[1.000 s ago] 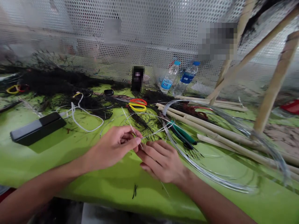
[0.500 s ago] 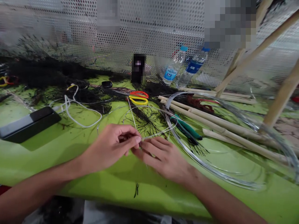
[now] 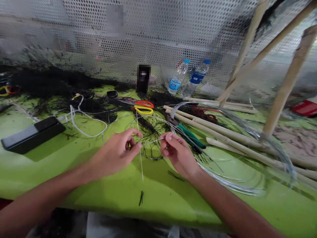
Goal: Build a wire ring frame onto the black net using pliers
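Thin silvery wire (image 3: pixel 141 165) stands across the middle of the work, running from near the scissors down past my left fingertips. My left hand (image 3: pixel 119 150) grips it around where two strands cross, with thumb and bent fingers, the index finger lifted. My right hand (image 3: pixel 179 153) pinches another length of wire (image 3: pixel 154 141), which stretches between both hands. Behind them lies a spread of fine black strands (image 3: pixel 152 127). Green-handled pliers (image 3: pixel 190 135) rest just beyond my right hand, beside a coil of clear wire (image 3: pixel 228 183). Scissors (image 3: pixel 144 109) with red and yellow handles lie farther back.
Bamboo sticks (image 3: pixel 218 127) lie on the right, and upright poles (image 3: pixel 284 79) rise behind them. Two water bottles (image 3: pixel 175 82) stand by the perforated metal panel (image 3: pixel 153 29). A dark power bank (image 3: pixel 34 134) with a white cable (image 3: pixel 86 134) sits left. Black fibres (image 3: pixel 49 81) heap at the back.
My hands, close together before, have moved apart. The right one has shifted right and turned up, drawing a wire length between them. The camera view has shifted slightly.
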### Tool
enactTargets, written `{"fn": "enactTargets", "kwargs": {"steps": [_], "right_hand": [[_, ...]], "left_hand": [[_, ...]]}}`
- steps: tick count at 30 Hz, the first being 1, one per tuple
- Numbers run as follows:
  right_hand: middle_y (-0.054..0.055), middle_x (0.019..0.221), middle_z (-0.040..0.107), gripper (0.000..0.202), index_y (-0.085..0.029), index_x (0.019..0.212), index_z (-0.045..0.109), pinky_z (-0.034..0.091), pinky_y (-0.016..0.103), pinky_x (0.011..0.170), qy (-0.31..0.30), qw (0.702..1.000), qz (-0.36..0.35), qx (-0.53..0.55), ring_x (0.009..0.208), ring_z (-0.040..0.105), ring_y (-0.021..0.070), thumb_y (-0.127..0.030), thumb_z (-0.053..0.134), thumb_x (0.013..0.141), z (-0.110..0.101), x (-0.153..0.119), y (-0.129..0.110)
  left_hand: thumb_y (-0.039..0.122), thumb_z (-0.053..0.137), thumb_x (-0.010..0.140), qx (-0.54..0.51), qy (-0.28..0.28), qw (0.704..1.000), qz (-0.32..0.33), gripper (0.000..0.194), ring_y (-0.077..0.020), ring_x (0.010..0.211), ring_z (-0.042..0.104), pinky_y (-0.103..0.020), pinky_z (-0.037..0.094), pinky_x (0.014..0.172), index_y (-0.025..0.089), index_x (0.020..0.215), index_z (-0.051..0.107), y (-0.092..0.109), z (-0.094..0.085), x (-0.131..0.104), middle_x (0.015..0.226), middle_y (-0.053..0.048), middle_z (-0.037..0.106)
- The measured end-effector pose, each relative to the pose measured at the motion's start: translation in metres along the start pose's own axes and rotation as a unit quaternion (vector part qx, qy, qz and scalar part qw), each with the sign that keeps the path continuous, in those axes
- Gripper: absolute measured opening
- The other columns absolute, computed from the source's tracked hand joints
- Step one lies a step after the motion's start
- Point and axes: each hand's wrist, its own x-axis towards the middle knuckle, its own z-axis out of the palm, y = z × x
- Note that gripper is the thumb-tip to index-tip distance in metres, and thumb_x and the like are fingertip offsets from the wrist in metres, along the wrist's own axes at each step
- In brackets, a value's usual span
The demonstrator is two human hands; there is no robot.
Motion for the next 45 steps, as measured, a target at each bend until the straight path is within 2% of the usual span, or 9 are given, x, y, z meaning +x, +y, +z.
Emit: {"fn": "enactTargets", "kwargs": {"steps": [4, 10, 20, 25, 28, 30, 36, 41, 45], "right_hand": [[-0.003, 0.072, 0.054, 0.031, -0.021, 0.093, 0.066, 0.035, 0.024, 0.045, 0.042, 0.999, 0.019, 0.024, 0.050, 0.046, 0.0095, -0.052, 0.066, 0.095, 0.000, -0.005, 0.000], [0.000, 0.074, 0.063, 0.036, -0.020, 0.095, 0.072, 0.037, 0.027, 0.046, 0.077, 0.995, -0.005, -0.061, 0.051, 0.049, 0.0117, -0.055, 0.067, 0.096, 0.003, -0.013, 0.002], [-0.004, 0.067, 0.051, 0.030, -0.023, 0.083, 0.057, 0.030, 0.027, 0.049, 0.052, 0.969, -0.056, -0.233, 0.059, 0.044, 0.0132, -0.047, 0.068, 0.097, 0.001, -0.031, -0.021], [-0.005, 0.068, 0.048, 0.026, -0.030, 0.118, 0.055, 0.027, 0.029, 0.036, 0.012, 0.986, -0.052, -0.160, 0.041, 0.040, 0.0111, -0.051, 0.057, 0.103, -0.055, -0.052, -0.079], [0.002, 0.076, 0.054, 0.040, -0.024, 0.106, 0.054, 0.036, 0.031, 0.046, 0.096, 0.902, 0.003, -0.421, 0.054, 0.052, 0.0147, -0.055, 0.028, 0.108, -0.109, -0.021, -0.081], [0.006, 0.073, 0.060, 0.042, -0.021, 0.088, 0.060, 0.041, 0.034, 0.056, 0.069, 0.858, 0.058, -0.506, 0.062, 0.057, 0.0180, -0.058, 0.046, 0.101, -0.133, 0.005, -0.067], [0.014, 0.086, 0.072, 0.049, -0.021, 0.090, 0.067, 0.033, 0.037, 0.065, 0.059, 0.734, 0.113, -0.667, 0.073, 0.060, 0.0284, -0.070, 0.068, 0.083, -0.128, 0.020, -0.029], [0.017, 0.086, 0.072, 0.039, -0.020, 0.091, 0.071, 0.033, 0.038, 0.066, 0.060, 0.720, 0.094, -0.685, 0.075, 0.060, 0.0321, -0.057, 0.073, 0.079, -0.121, 0.021, -0.030], [0.012, 0.065, 0.064, 0.026, -0.018, 0.073, 0.069, 0.035, 0.037, 0.059, 0.086, 0.766, 0.032, -0.636, 0.059, 0.055, 0.0246, -0.044, 0.073, 0.077, -0.131, 0.025, -0.030]], "left_hand": [[0.039, 0.055, 0.103, 0.080, 0.061, 0.994, 0.045, 0.077, -0.0120, 0.059, 0.056, -0.026, 0.040, 0.057, 0.018, 0.163, 0.011, -0.010, 0.013, -0.002, 0.086, 0.003, 0.065], [0.035, 0.052, 0.106, 0.299, 0.130, 0.928, 0.181, 0.025, -0.0248, 0.099, 0.069, -0.038, 0.053, 0.083, 0.023, 0.125, 0.062, -0.009, 0.039, 0.001, 0.116, -0.010, 0.068], [0.024, 0.039, 0.106, 0.226, 0.036, 0.966, 0.122, 0.023, -0.0203, 0.073, 0.069, -0.030, 0.046, 0.063, 0.019, 0.117, 0.057, 0.004, 0.054, 0.028, 0.089, -0.006, 0.073], [0.020, 0.039, 0.103, 0.180, -0.013, 0.977, 0.115, 0.020, -0.0143, 0.055, 0.058, -0.026, 0.037, 0.054, 0.019, 0.113, 0.056, 0.012, 0.050, 0.023, 0.066, 0.003, 0.063], [0.025, 0.039, 0.106, 0.141, -0.028, 0.984, 0.108, 0.023, -0.0120, 0.046, 0.047, -0.026, 0.028, 0.051, 0.022, 0.119, 0.058, 0.017, 0.050, 0.017, 0.058, 0.008, 0.055], [0.032, 0.038, 0.110, 0.136, -0.009, 0.984, 0.116, 0.024, -0.0124, 0.048, 0.048, -0.027, 0.028, 0.053, 0.024, 0.118, 0.059, 0.019, 0.050, 0.013, 0.061, 0.007, 0.057], [0.022, 0.039, 0.108, 0.141, 0.009, 0.976, 0.166, 0.019, -0.0117, 0.055, 0.055, -0.028, 0.032, 0.055, 0.021, 0.101, 0.056, 0.019, 0.054, 0.003, 0.068, 0.005, 0.059], [0.024, 0.043, 0.110, 0.152, 0.015, 0.968, 0.197, 0.014, -0.0108, 0.057, 0.059, -0.028, 0.035, 0.055, 0.023, 0.110, 0.056, 0.019, 0.054, -0.001, 0.076, 0.006, 0.067], [0.021, 0.044, 0.109, 0.155, 0.057, 0.964, 0.210, 0.012, -0.0110, 0.060, 0.061, -0.028, 0.039, 0.058, 0.023, 0.105, 0.056, 0.021, 0.051, -0.004, 0.077, 0.005, 0.067]]}}
